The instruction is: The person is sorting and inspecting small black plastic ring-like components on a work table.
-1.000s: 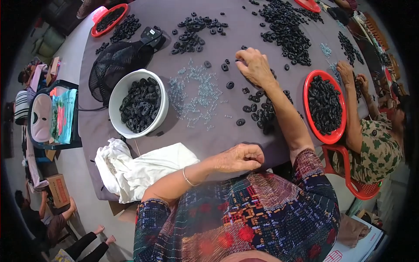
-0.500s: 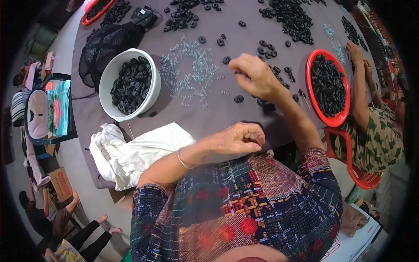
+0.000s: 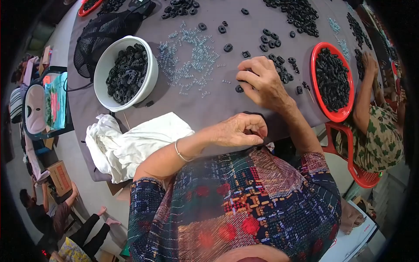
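My left hand (image 3: 241, 131) is held close to my body, by the table's near edge. Its fingers are curled in toward the thumb, and whatever lies inside them is hidden. Over the tabletop, my right hand (image 3: 265, 85) reaches down with bent fingers, thumb and forefinger apart. Just beside those fingertips lies a small black ring-shaped plastic part (image 3: 239, 88). Another black part (image 3: 245, 54) sits beyond the knuckles. To the left of my right hand, many small pale-blue coil springs (image 3: 192, 56) are scattered on the cloth.
A white bowl (image 3: 150, 83) of black parts stands at left, near a white cloth (image 3: 144, 142) and black mesh (image 3: 94, 48). At right is a red tray (image 3: 313, 83) of black pieces. Beyond it, another person's hand (image 3: 370, 65) works at the table. A red chair (image 3: 349, 153) stands below.
My right hand has turned downward and nearer to me, its fingers spreading beside a black part. The left hand stays curled. The whole view has shifted slightly.
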Available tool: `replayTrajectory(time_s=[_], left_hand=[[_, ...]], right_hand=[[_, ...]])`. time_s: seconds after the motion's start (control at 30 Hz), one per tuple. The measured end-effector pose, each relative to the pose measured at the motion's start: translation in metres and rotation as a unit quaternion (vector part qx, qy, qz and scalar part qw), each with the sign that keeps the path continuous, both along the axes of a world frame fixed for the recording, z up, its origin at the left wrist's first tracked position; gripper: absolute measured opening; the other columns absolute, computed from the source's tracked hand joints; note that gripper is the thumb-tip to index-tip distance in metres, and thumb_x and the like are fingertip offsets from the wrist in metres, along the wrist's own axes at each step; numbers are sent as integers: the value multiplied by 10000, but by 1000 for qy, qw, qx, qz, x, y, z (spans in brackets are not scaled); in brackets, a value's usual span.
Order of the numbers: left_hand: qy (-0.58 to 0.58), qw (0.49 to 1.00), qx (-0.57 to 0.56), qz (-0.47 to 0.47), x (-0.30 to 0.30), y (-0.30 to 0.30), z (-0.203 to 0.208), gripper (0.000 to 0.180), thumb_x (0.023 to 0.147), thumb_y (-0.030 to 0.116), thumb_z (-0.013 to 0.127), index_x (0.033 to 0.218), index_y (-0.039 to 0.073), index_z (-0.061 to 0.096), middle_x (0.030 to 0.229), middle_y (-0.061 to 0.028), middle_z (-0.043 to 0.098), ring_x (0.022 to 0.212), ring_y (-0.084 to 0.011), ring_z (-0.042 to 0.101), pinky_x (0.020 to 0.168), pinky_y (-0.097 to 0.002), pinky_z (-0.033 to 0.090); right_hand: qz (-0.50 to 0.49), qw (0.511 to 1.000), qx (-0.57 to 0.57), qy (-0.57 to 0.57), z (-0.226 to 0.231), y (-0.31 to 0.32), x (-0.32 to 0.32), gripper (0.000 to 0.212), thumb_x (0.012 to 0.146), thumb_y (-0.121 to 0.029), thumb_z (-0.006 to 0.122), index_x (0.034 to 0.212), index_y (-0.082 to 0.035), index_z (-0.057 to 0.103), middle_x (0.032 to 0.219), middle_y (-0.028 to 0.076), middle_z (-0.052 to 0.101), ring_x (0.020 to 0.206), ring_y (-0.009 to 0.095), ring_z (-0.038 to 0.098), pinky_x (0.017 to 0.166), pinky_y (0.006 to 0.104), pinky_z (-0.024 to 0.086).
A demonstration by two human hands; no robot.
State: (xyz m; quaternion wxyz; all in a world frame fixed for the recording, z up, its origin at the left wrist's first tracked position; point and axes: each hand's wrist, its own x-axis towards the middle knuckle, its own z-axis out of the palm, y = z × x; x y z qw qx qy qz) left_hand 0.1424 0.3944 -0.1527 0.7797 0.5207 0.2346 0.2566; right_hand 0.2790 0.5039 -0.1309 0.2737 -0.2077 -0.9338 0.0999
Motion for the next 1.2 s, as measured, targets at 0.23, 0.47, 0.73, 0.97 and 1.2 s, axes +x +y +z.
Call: replayTrajectory(time_s=[0.23, 0.47, 0.73, 0.97, 1.2], left_hand=[[13, 1000, -9, -11, -2, 1, 5, 232, 845, 104, 644, 1026, 2, 542, 967, -47, 577, 901, -108, 550, 765, -256, 477], [-79, 993, -82, 17, -3, 2, 8, 217, 829, 68, 652, 1014, 8, 554, 974, -43, 583, 915, -122, 559, 804, -265, 467], [-136, 975, -30, 172, -4, 3, 4, 107, 880, 67, 596, 942, 4, 536, 887, -46, 587, 766, -98, 582, 687, -234, 483], [-185, 940, -34, 286, -2, 5, 7, 125, 884, 62, 585, 954, 1, 501, 879, -69, 572, 777, -128, 586, 697, -261, 501], [-249, 896, -107, 353, 0, 9, 6, 195, 888, 32, 568, 1065, -22, 506, 954, -140, 613, 796, -191, 622, 711, -303, 532]], right_hand=[[15, 998, -30, -48, 1, -11, 7, 294, 592, -78, 682, 871, -105, 594, 1043, 49, 507, 1002, 257, 466, 841, 407, 338], [2, 998, -28, 49, -4, -11, 10, 260, 609, -26, 667, 846, -77, 574, 966, 42, 557, 910, 247, 512, 792, 379, 353], [38, 906, -371, 200, 18, -24, 25, 181, 768, 50, 592, 946, 21, 608, 966, 131, 638, 943, 237, 600, 826, 330, 471], [36, 845, -465, 263, 13, -31, 30, 144, 798, 45, 578, 936, 41, 616, 1008, 152, 594, 929, 202, 582, 808, 297, 466], [33, 803, -496, 329, -1, -45, 23, 173, 766, 89, 601, 926, 27, 625, 1069, 133, 526, 908, 142, 525, 768, 240, 443]])
